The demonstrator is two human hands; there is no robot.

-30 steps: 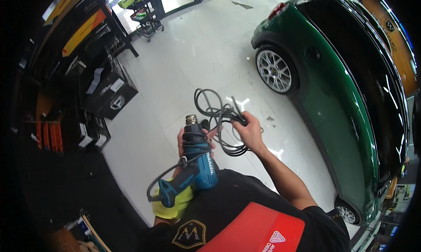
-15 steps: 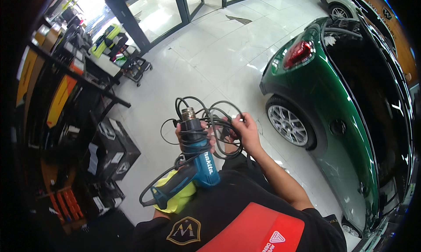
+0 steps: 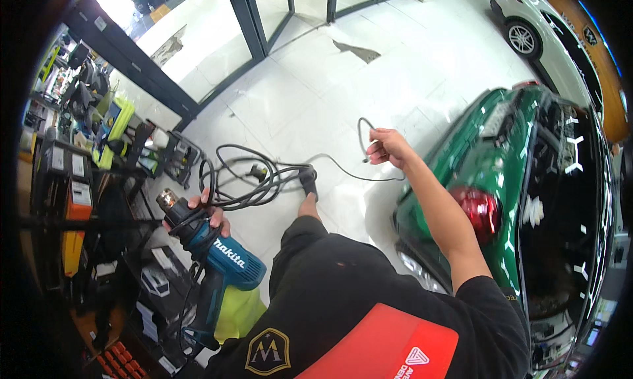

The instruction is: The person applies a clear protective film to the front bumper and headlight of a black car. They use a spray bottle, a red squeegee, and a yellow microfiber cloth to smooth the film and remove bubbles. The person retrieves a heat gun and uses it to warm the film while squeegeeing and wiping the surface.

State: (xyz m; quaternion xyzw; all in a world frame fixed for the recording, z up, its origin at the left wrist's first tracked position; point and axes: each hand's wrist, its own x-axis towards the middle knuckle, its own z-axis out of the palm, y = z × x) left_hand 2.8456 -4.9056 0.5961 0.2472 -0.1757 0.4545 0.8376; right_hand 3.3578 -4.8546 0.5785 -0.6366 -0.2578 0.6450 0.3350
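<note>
My left hand (image 3: 211, 213) grips a teal and black heat gun (image 3: 239, 268) by its barrel, nozzle up-left, with black cord wound round it. Large loops of the black cord (image 3: 244, 191) hang from that side toward my foot, near a small dark and green object I cannot make out. My right hand (image 3: 386, 146), arm stretched forward, pinches a stretch of the cord, whose end dangles just below the fingers. A yellow-green cloth (image 3: 235, 311) shows beneath the heat gun.
A green car (image 3: 448, 171) stands close on my right, a white car (image 3: 545, 39) beyond. Ahead are dark-framed glass doors (image 3: 267, 19) and a floor patch (image 3: 356, 51). At left are a cluttered cart (image 3: 171, 158), racks (image 3: 79, 201) and black boxes (image 3: 158, 283).
My left hand has carried the heat gun leftward. My right hand has risen forward, spreading the coiled cord out. The view has moved toward the doors and the car's rear.
</note>
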